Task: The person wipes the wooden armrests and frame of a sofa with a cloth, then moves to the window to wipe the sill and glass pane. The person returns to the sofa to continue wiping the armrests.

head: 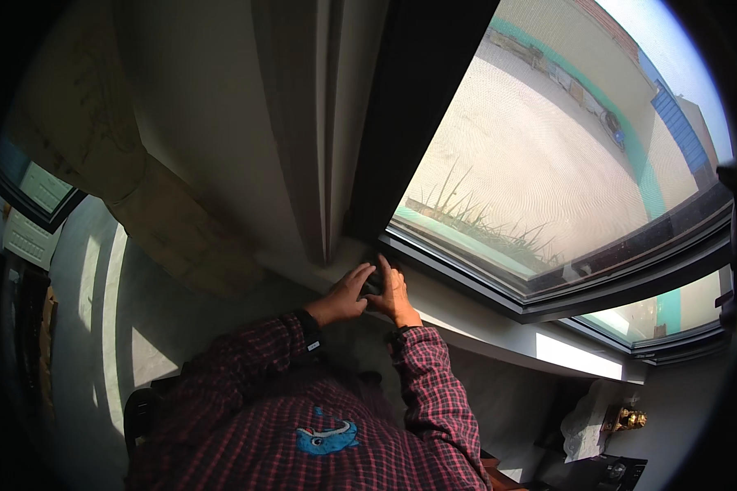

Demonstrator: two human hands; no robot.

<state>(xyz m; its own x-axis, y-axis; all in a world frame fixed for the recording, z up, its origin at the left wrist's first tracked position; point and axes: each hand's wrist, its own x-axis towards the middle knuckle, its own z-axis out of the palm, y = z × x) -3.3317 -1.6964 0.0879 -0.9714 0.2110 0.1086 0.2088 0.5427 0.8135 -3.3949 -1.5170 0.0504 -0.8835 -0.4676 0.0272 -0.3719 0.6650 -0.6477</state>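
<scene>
My left hand (344, 296) and my right hand (394, 293) meet at the inner corner of a pale window sill (467, 329). Between them is a small dark rounded object (374, 282), held with fingers and thumbs on either side. Its lower part and most of its outline are hidden by my hands, so its kind is unclear. Just beyond my fingers, the dark window frame (399, 123) rises from the sill.
An open framed window sash (589, 294) projects over the sill at the right. On the left hangs a long beige curtain (159, 215). A gold ornament (630, 420) stands at the lower right, and a black chair (138, 411) is at the lower left.
</scene>
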